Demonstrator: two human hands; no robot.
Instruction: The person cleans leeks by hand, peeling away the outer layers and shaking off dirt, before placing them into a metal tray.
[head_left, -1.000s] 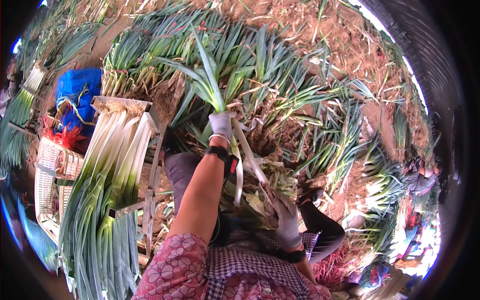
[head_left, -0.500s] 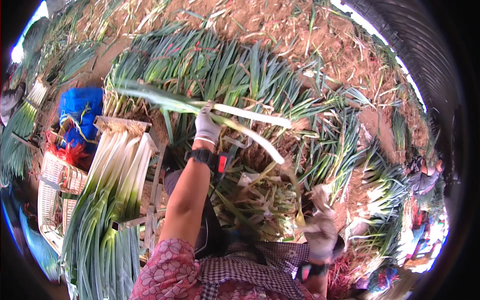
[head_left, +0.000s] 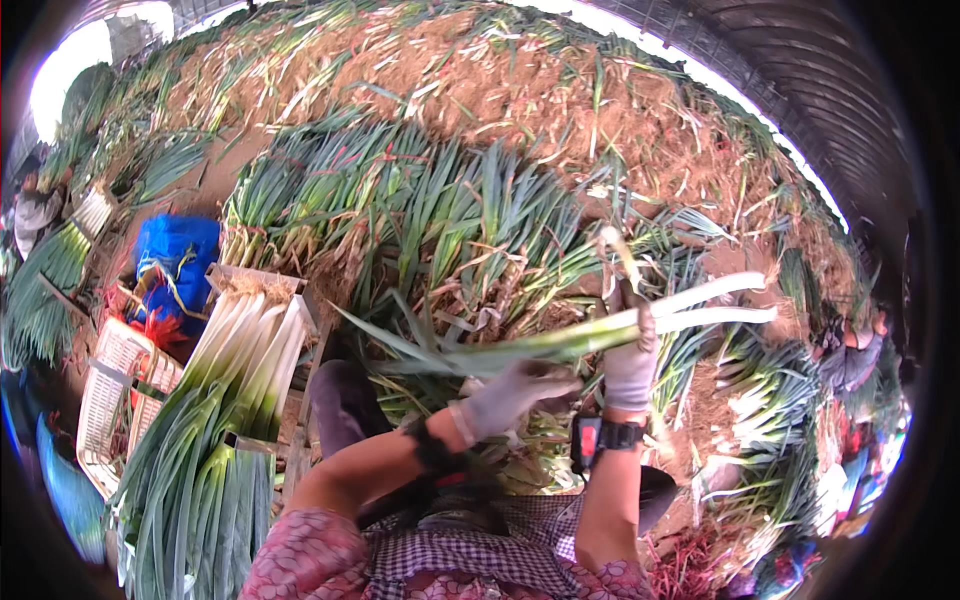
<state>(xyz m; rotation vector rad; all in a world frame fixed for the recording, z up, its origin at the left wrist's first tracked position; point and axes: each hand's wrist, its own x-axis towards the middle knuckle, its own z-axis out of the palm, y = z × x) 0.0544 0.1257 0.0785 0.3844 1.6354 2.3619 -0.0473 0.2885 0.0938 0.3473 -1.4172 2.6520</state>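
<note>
Stretching across the head view, a pair of leeks (head_left: 705,293) is lying crosswise, white shanks pointing to three o'clock and green leaves trailing toward nine! At four o'clock, just off centre, the gloved right hand (head_left: 630,375) is wrapping round the stalks; those fingers are curling over and the grip is looking firm. Down at six o'clock the gloved left hand (head_left: 505,395) is sitting just below the leaves, half-bent and blurring; whether it is touching or holding any, I'm not able to tell.

We're watching, I'd judge, a handling step, with the pair being steadied in front of the body. Any next move would be calling for a sure right grip and some support under those floppy leaves.

Over at eight o'clock more leeks (head_left: 235,390) are resting on a metal rack (head_left: 309,312), and a white basket (head_left: 135,345) is standing beyond them. Lettering? Nothing is reading clearly; the red-marked wrist device (head_left: 588,436) is showing too small.
</note>
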